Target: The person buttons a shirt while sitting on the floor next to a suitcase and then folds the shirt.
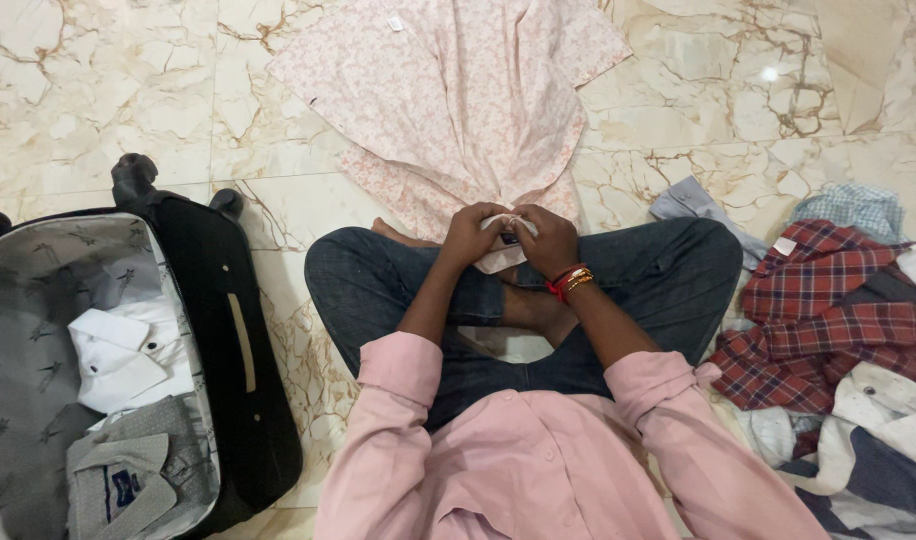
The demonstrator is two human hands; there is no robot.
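Pink floral shirt in both hands' grip.

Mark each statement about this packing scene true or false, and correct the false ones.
1. Both hands grip the collar end of the pink floral shirt. True: the left hand and right hand meet there.
2. The suitcase is closed. False: it lies open, with a folded white shirt and a folded grey shirt inside.
3. A red checked shirt lies in the pile on the person's right. True.
4. The floral shirt lies on a carpet. False: it is spread on a marble floor.
5. The right wrist is bare. False: it wears red and gold bangles.
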